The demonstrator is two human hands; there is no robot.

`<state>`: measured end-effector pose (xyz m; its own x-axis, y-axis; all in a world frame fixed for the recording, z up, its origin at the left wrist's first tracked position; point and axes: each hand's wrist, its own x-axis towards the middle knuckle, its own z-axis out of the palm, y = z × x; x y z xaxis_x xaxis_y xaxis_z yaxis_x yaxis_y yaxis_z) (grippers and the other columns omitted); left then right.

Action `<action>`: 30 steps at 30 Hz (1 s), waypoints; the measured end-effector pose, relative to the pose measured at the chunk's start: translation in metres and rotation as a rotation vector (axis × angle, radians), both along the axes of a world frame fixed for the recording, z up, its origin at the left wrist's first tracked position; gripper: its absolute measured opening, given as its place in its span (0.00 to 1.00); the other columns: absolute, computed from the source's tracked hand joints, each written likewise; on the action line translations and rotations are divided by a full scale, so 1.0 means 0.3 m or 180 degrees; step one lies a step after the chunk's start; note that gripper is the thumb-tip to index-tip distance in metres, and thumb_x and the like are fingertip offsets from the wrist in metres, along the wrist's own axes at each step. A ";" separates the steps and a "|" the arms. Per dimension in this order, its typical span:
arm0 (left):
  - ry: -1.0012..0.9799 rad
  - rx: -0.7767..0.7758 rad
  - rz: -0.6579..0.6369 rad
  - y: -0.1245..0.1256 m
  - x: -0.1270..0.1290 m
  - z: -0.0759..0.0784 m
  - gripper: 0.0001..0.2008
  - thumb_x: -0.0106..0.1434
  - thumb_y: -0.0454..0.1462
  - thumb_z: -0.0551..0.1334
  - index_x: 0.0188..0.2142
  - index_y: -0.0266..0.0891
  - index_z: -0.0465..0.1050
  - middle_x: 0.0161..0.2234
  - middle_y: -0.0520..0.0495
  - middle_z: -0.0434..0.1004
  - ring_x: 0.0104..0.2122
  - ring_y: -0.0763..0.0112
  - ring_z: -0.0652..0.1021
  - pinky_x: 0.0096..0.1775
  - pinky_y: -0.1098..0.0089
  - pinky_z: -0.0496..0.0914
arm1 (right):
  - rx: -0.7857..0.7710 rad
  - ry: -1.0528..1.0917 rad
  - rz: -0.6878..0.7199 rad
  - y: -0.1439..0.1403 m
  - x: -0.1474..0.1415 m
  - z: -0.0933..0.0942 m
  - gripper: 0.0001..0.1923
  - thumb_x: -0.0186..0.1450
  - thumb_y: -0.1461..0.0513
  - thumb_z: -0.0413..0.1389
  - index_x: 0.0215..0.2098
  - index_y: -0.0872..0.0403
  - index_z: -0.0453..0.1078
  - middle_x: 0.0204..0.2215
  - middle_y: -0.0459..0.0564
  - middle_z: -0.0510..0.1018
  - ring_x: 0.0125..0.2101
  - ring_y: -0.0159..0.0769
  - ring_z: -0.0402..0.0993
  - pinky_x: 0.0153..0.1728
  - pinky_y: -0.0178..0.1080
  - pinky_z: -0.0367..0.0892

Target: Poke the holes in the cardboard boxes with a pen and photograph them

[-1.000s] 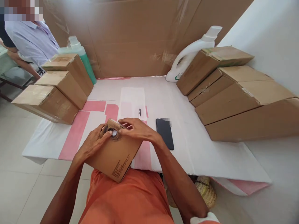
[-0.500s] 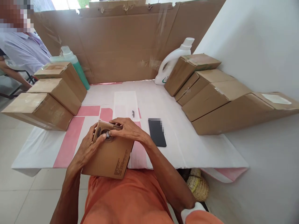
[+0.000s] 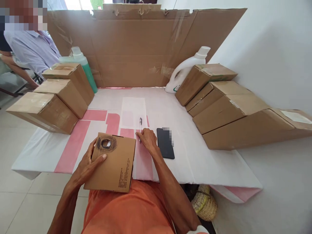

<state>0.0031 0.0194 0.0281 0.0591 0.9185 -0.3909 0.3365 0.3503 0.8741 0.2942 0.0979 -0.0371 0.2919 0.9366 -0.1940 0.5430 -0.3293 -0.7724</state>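
Note:
My left hand is closed on the left side of a brown cardboard box, with the thumb lying across its face. The box leans near my lap at the table's front edge. A hole ringed with dark scribbled lines is in its upper left part, and small print runs along the right side. Just right of the box, my right hand pinches a slim pen between thumb and fingers, low over the cloth. Beside that hand lies a flat black tablet-like object.
A white sheet lies on the pink-and-white tablecloth. Cardboard boxes stand at left and right, near a green bottle and a white jug. A cardboard panel closes the back. A person sits at far left.
My right hand has left the box's hole and moved right and down to the pen. My left thumb has slid off the hole onto the box's face, leaving the hole uncovered.

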 end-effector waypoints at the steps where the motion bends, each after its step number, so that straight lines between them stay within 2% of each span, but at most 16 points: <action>1: -0.0099 -0.0022 0.0139 -0.007 0.002 -0.012 0.47 0.61 0.61 0.72 0.71 0.44 0.63 0.67 0.31 0.76 0.57 0.41 0.84 0.44 0.56 0.83 | 0.0066 0.0156 -0.0025 0.004 -0.003 0.003 0.24 0.65 0.56 0.65 0.19 0.47 0.57 0.16 0.47 0.69 0.26 0.42 0.72 0.29 0.40 0.58; 3: -0.0351 -0.0060 0.0337 -0.020 0.020 -0.033 0.44 0.62 0.61 0.72 0.69 0.43 0.65 0.66 0.32 0.76 0.59 0.43 0.83 0.45 0.57 0.83 | 0.0237 0.0534 -0.0068 -0.003 0.003 0.030 0.22 0.66 0.51 0.63 0.21 0.47 0.59 0.15 0.44 0.68 0.22 0.39 0.70 0.26 0.39 0.59; 6: -0.0505 -0.0013 0.0335 -0.034 0.083 -0.049 0.43 0.62 0.60 0.71 0.68 0.42 0.65 0.64 0.33 0.78 0.57 0.45 0.84 0.50 0.55 0.82 | 0.0737 0.1188 -0.0230 -0.049 0.018 0.120 0.18 0.69 0.44 0.56 0.31 0.47 0.64 0.20 0.43 0.74 0.21 0.36 0.73 0.23 0.37 0.64; 9: -0.0368 0.0224 0.0068 -0.040 0.163 -0.050 0.47 0.61 0.59 0.71 0.72 0.42 0.61 0.65 0.33 0.77 0.59 0.45 0.83 0.57 0.50 0.79 | 0.1511 0.2291 -0.0197 -0.125 -0.001 0.225 0.17 0.68 0.46 0.62 0.39 0.48 0.68 0.27 0.45 0.82 0.23 0.36 0.80 0.24 0.36 0.70; 12: -0.0317 0.0381 -0.0199 -0.045 0.213 -0.051 0.48 0.63 0.57 0.69 0.75 0.43 0.56 0.68 0.33 0.73 0.63 0.45 0.79 0.61 0.49 0.76 | 0.1727 0.2914 0.0180 -0.211 -0.065 0.271 0.14 0.68 0.50 0.68 0.40 0.49 0.74 0.27 0.46 0.85 0.23 0.37 0.83 0.22 0.36 0.73; 16: -0.0224 0.0458 -0.0250 -0.056 0.215 -0.055 0.47 0.66 0.56 0.68 0.76 0.43 0.54 0.72 0.34 0.70 0.67 0.46 0.76 0.63 0.50 0.75 | 0.1788 0.2740 0.0096 -0.300 -0.158 0.223 0.12 0.71 0.51 0.67 0.39 0.50 0.77 0.27 0.47 0.85 0.24 0.38 0.84 0.24 0.38 0.78; 21: -0.0248 0.0442 -0.0214 -0.060 0.201 -0.059 0.46 0.66 0.55 0.68 0.76 0.41 0.55 0.71 0.33 0.71 0.67 0.46 0.76 0.64 0.50 0.74 | 0.1691 0.2361 0.0031 -0.320 -0.216 0.152 0.10 0.69 0.52 0.69 0.40 0.49 0.81 0.30 0.48 0.86 0.27 0.38 0.84 0.30 0.40 0.82; 26: -0.0240 0.0411 -0.0259 -0.054 0.202 -0.067 0.47 0.65 0.54 0.68 0.77 0.40 0.54 0.73 0.33 0.68 0.69 0.45 0.74 0.67 0.48 0.70 | 0.1703 0.2232 -0.0027 -0.306 -0.227 0.133 0.08 0.69 0.54 0.68 0.40 0.49 0.82 0.32 0.47 0.86 0.28 0.37 0.83 0.32 0.39 0.82; 30: -0.0203 0.0444 -0.0272 -0.049 0.195 -0.075 0.47 0.65 0.54 0.68 0.76 0.40 0.54 0.74 0.33 0.67 0.71 0.44 0.72 0.68 0.48 0.70 | 0.1702 0.2039 0.0144 -0.307 -0.220 0.136 0.06 0.69 0.56 0.66 0.38 0.50 0.82 0.31 0.47 0.85 0.29 0.36 0.83 0.32 0.37 0.80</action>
